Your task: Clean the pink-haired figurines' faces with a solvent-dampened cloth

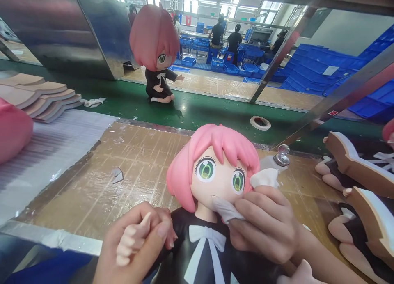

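A large pink-haired figure (205, 251) in a black dress with a white bow faces up close in front of me. My left hand (132, 239) is wrapped round the figure's arm, with its small moulded hand showing between my fingers. In my right hand (267, 226) is a bunched white cloth (226, 208), whose folded tip touches the face beside the mouth. More of this cloth sticks out above my knuckles.
Another such figure (158, 58) sits on the green belt (197, 111). A tape roll (260, 123) and small round metal tin (281, 156) lie beyond. Stacked curved pieces (40, 95) are left; more figures with curved boards (360, 165) right. People work behind, near blue crates (320, 66).
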A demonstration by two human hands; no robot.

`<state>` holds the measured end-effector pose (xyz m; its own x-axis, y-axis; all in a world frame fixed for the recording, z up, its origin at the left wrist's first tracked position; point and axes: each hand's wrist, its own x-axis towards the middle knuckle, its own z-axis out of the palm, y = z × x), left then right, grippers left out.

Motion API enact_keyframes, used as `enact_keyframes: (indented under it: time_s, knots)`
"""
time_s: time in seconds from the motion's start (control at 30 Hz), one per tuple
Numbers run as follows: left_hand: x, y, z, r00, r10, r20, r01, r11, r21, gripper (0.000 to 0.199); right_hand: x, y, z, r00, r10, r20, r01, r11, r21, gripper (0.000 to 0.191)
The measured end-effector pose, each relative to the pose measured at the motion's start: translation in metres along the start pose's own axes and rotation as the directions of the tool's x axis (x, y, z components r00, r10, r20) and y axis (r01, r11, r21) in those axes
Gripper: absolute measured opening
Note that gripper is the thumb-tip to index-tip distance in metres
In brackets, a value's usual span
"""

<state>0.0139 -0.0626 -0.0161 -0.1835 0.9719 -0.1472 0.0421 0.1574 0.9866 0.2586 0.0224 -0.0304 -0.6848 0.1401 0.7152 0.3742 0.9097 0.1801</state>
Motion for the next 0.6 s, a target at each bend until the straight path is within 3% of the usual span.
enact_keyframes:
  time_s: [0.4,0.6]
  knots:
    - [0.001,-0.006,-0.011,0.994,0.047,0.100,-0.051,0.998,0.037,0.039,0.003,0.001,0.003,1.000,-0.010,0.001,0.010,1.000,-0.017,0.010]
    - [-0.001,0.000,-0.001,0.999,-0.036,-0.008,0.036,0.999,-0.041,0.042,0.003,0.001,0.004,0.999,0.016,-0.034,-0.015,1.000,0.002,0.009]
